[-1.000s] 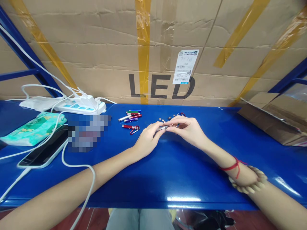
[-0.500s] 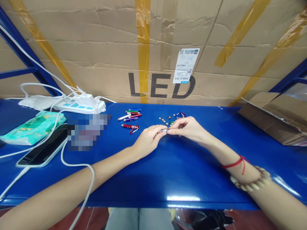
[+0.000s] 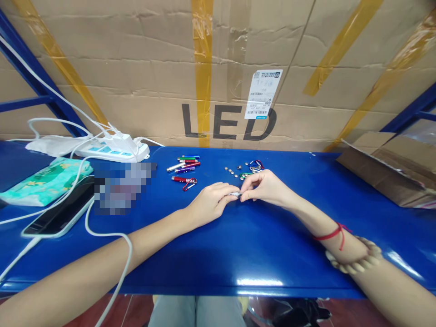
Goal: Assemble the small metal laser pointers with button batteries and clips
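My left hand (image 3: 211, 202) and my right hand (image 3: 264, 187) meet over the blue bench (image 3: 238, 245), both pinching one small silver pen-light (image 3: 235, 194) between their fingertips. Most of the pen-light is hidden by the fingers. Just behind the hands lie several small round button cells (image 3: 233, 171) and a few keyring clips (image 3: 254, 166). To the left lie several coloured pen-lights (image 3: 184, 164), and a red one with a clip (image 3: 184, 180) sits nearest my left hand.
A white power strip (image 3: 112, 150) with cables sits at the back left. A phone (image 3: 57, 211) on a white cable and a green packet (image 3: 44, 180) lie at the left. A cardboard wall marked LED (image 3: 228, 122) stands behind; an open carton (image 3: 388, 165) is at right.
Both hands have drawn slightly toward me and lower on the bench while holding the silver pen-light. My right hand has closed in on its tip, uncovering the clips behind.
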A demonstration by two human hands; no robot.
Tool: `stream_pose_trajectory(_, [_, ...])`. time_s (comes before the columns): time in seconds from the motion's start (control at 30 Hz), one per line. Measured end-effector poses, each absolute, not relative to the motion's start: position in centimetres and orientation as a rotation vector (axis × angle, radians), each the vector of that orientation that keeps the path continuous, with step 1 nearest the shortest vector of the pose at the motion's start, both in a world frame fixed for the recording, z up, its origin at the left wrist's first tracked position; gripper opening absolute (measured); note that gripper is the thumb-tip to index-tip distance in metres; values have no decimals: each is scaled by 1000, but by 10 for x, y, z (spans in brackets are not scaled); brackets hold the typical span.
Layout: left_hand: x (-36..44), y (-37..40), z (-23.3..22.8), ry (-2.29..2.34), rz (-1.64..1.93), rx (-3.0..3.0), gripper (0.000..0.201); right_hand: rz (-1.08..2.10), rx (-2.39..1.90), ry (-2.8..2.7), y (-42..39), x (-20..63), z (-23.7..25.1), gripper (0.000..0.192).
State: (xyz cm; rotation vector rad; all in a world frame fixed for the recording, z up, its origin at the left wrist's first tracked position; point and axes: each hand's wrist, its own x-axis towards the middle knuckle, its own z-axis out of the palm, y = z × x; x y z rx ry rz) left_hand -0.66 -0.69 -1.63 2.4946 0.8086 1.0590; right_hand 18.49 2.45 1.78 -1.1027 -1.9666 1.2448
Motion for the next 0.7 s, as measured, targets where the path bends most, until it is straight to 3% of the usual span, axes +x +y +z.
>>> stream_pose_trajectory(0.3, [-6, -8, -14, 847, 1108, 2498, 23, 1009, -1005, -2034, 15, 180, 22, 28])
stream_pose_trajectory(0.7, [-7, -8, -18, 909, 1097, 2602, 24, 1311, -1202, -1853, 13, 176, 17, 33])
